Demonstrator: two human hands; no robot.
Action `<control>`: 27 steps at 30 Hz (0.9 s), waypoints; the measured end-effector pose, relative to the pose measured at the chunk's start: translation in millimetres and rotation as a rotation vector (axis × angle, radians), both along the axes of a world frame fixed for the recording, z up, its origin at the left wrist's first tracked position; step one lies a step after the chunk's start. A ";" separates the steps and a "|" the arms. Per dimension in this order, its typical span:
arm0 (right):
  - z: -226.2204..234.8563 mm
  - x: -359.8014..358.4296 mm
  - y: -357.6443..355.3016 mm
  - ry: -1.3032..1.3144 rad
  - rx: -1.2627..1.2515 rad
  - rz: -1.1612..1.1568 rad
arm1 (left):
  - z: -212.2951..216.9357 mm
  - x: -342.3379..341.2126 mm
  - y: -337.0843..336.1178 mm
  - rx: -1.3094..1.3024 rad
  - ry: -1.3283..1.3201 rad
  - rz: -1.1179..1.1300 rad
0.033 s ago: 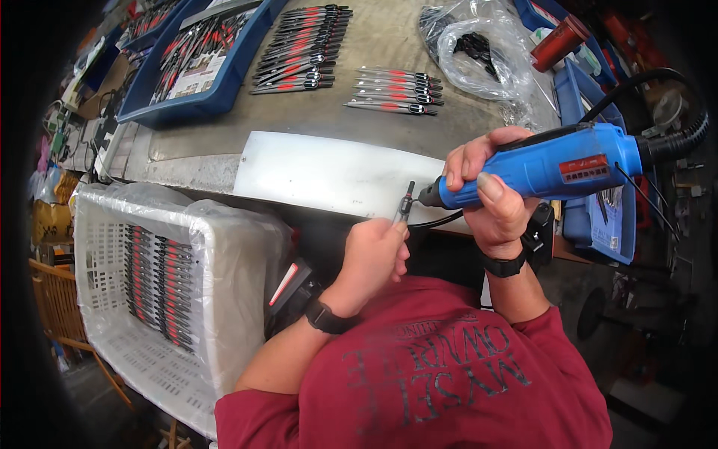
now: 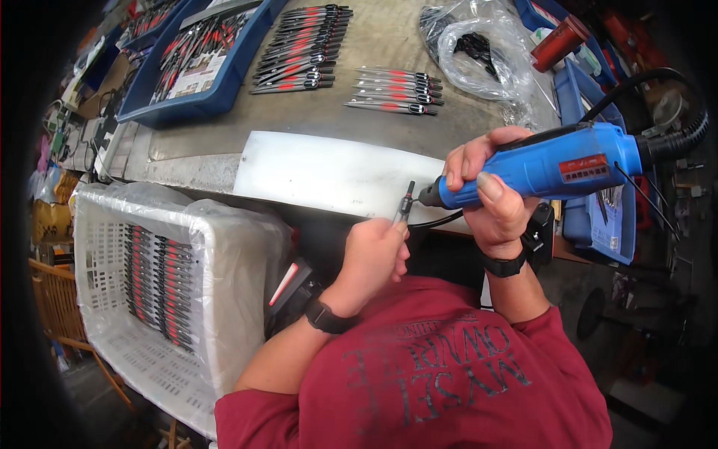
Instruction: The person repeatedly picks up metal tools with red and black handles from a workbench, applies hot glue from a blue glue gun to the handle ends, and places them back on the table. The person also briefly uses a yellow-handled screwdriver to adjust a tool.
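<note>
— Blue rotary tool [image 2: 553,166]: we record the right hand [image 2: 490,187] wrapped tight around its body, nose touching the small dark part [image 2: 404,203].

— We confirm. Left hand [image 2: 374,251] pinches that part upright, grip pressed together, before the white sheet [image 2: 336,176] at the bench [image 2: 224,131] edge. White crate [image 2: 149,277] sits left.

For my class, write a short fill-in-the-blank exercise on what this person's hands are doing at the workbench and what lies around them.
1. The right hand grips a power tool whose body is ____.
2. The left hand holds a small part against the tool's ____.
3. The white basket at the person's left is lined with clear ____.

Missing words: blue; tip; plastic
</note>
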State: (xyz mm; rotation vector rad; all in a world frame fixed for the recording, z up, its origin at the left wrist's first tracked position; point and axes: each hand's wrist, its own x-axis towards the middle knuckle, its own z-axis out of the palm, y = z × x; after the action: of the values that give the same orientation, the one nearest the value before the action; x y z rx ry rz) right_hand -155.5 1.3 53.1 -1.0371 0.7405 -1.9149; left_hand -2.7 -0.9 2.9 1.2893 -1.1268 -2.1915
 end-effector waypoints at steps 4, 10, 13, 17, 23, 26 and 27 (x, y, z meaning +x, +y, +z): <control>-0.1 0.6 0.5 -0.001 0.030 0.003 | 0.0 -0.5 -0.2 -0.011 -0.018 -0.007; 2.2 3.3 0.0 0.124 0.089 -0.015 | 1.1 -0.7 -0.7 0.001 -0.003 -0.007; 2.2 6.7 -2.2 0.280 0.138 -0.076 | 2.5 -1.3 -1.1 0.017 -0.019 -0.006; 2.7 12.0 -9.0 0.489 0.143 -0.148 | 4.0 -1.6 -2.1 0.033 -0.045 -0.016; 5.6 17.4 -16.3 0.377 0.232 -0.119 | 2.9 -2.5 -0.5 0.061 -0.026 0.005; 3.8 19.9 -17.8 0.516 0.225 -0.152 | 3.4 -3.7 -0.5 0.055 -0.006 0.023; 3.4 19.8 -17.2 0.541 0.211 -0.155 | 3.5 -3.5 0.6 0.054 0.009 0.028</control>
State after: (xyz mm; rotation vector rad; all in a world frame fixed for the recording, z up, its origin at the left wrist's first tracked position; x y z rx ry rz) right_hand -135.7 -15.9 56.5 -1.4111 1.3285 -1.6404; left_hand -6.2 -0.3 6.3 1.3087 -1.0466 -2.2194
